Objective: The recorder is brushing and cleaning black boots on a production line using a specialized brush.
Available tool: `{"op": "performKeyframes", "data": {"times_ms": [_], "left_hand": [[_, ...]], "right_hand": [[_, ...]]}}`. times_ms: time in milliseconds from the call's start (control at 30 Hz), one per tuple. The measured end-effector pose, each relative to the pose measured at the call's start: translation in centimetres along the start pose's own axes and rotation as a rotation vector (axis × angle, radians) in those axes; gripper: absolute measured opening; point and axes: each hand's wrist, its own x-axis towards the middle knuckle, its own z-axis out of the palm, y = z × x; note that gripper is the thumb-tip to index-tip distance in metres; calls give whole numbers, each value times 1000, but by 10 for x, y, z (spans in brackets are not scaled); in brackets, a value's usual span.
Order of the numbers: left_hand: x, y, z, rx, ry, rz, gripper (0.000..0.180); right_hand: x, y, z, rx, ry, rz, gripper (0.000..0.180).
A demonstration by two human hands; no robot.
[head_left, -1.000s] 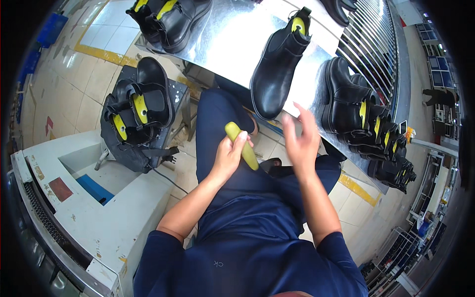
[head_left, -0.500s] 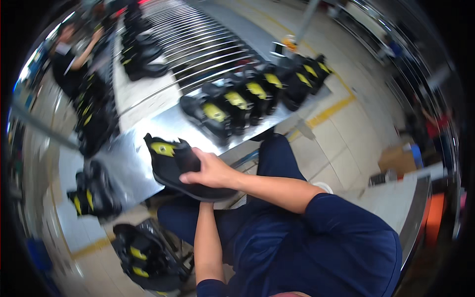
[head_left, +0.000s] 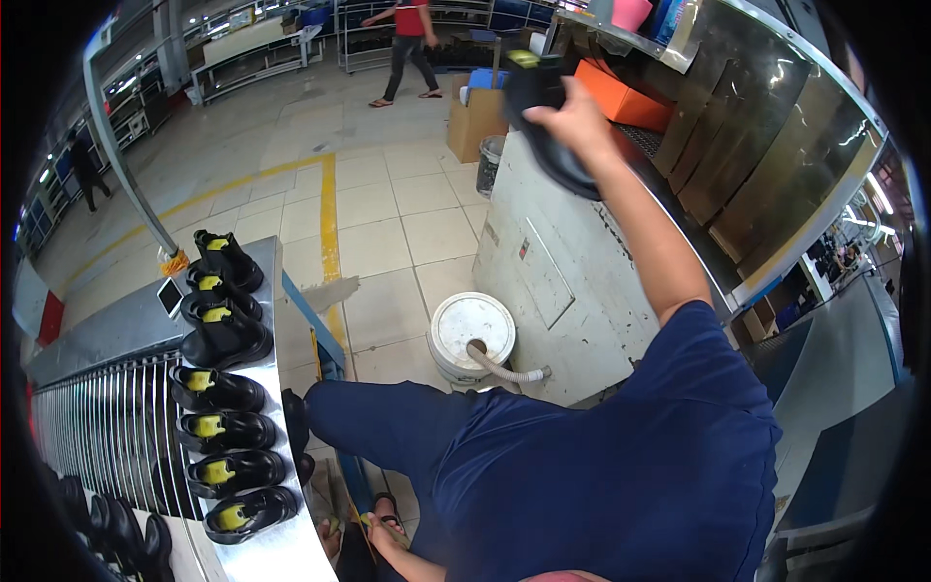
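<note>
My right hand (head_left: pixel 577 121) is raised at arm's length and closed around a black shoe (head_left: pixel 551 155), which is slightly blurred and has a yellow-green patch inside. The shoe is in front of the opening of a large machine (head_left: pixel 572 262). Low by my leg, at the bottom of the view, my left hand (head_left: pixel 385 539) is closed on the edge of a second dark shoe (head_left: pixel 355 551) with yellow-green inside. Most of that shoe is hidden.
Several black shoes (head_left: pixel 231 427) stand in a row on the metal table (head_left: pixel 291 388) beside a roller conveyor (head_left: pixel 116 412). A white lidded bucket (head_left: pixel 465 325) with a hose is by the machine. An orange box (head_left: pixel 621 95) lies in the opening. A person (head_left: pixel 409 44) walks behind.
My view has swung right, from the table to the machine. My right hand has carried the shoe up toward the opening. The left hand, formerly beneath that shoe, has gone down beside my leg.
</note>
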Motion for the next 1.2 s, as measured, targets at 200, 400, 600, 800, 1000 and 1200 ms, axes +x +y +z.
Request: {"op": "performKeyframes", "data": {"times_ms": [200, 400, 600, 800, 1000, 1200], "left_hand": [[6, 3, -12, -23, 10, 3, 42], [18, -4, 13, -97, -83, 4, 40], [-12, 18, 4, -145, -45, 78, 36], [-90, 53, 19, 226, 33, 774, 33], [-246, 125, 46, -133, 102, 1081, 41], [-278, 103, -30, -138, 631, 1047, 34]], "right_hand": [[28, 125, -169, 164, -7, 347, 34], [22, 187, -231, -262, 306, 619, 69], [-28, 67, -93, -1111, 634, -42, 60], [-181, -26, 129, 99, -573, -833, 31], [-435, -179, 175, 661, -1574, -1029, 95], [-527, -289, 188, 984, -1881, -796, 54]]}}
